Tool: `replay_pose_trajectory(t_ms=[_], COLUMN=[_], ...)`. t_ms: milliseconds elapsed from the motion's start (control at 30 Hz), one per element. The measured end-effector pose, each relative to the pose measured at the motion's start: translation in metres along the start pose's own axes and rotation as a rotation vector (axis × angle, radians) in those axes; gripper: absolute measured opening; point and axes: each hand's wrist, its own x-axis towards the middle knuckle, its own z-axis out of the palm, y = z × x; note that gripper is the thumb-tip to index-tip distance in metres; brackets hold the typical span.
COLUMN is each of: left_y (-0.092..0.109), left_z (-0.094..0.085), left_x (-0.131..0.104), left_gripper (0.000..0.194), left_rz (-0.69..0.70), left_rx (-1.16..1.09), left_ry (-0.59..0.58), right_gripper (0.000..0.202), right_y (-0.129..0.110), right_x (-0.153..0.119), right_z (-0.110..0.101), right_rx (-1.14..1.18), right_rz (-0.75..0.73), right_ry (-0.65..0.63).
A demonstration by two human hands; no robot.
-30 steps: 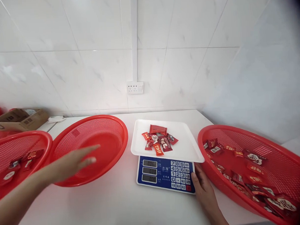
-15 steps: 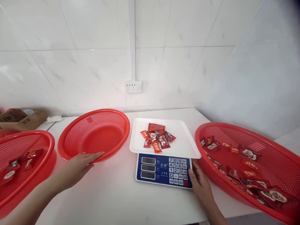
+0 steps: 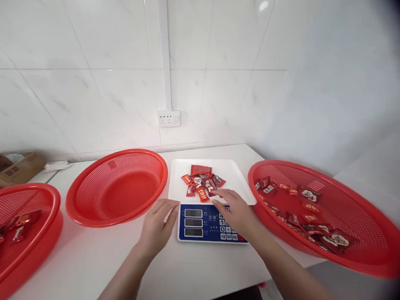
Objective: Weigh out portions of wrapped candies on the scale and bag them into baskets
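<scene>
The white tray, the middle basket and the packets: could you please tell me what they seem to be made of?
White tray: probably smooth plastic, given its even colour and rounded rim. Middle basket: likely moulded plastic, slightly glossy, with a perforated wall. Packets: seemingly thin, slightly shiny printed film, with flattened ends; perhaps plastic or foil.

The wrappers (image 3: 201, 170) look glossy, the tray (image 3: 234, 179) smooth plastic, the wall tiles (image 3: 125, 100) polished.

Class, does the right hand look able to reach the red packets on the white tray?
Probably yes: the right hand is at the white tray, close to the red packets, with nothing visible between them.
</scene>
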Motion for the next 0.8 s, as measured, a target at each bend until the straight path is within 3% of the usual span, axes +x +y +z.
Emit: replay_pose_trajectory(t_ms=[100,200,433,600,800], left_y=[-0.004,-0.014,-0.029,-0.028,-0.029], left_z=[0.017,0.019,0.017,0.022,0.026], left_x=[0.0,-0.005,-0.011,-0.012,-0.015], left_gripper=[0.016,0.015,0.016,0.016,0.014], left_rz=[-0.026,-0.121,-0.264,-0.182,-0.093], left_rx=[-0.062,-0.09,-0.153,-0.148,-0.13], left_ry=[0.097,0.193,0.185,0.143,0.145], right_gripper=[0.03,0.029,0.012,0.02,0.015], right_y=[-0.021,-0.031,-0.028,-0.03,-0.038], right_x=[0.025,0.037,0.048,0.058,0.063], right_z=[0.006,0.013,0.004,-0.015,-0.012], right_rx=[-0.19,-0.344,-0.297,-0.294,-0.44], right_rz=[0.04,0.076,0.122,0.196,0.124], right_ry=[-0.157,-0.209,-0.286,-0.293,-0.464])
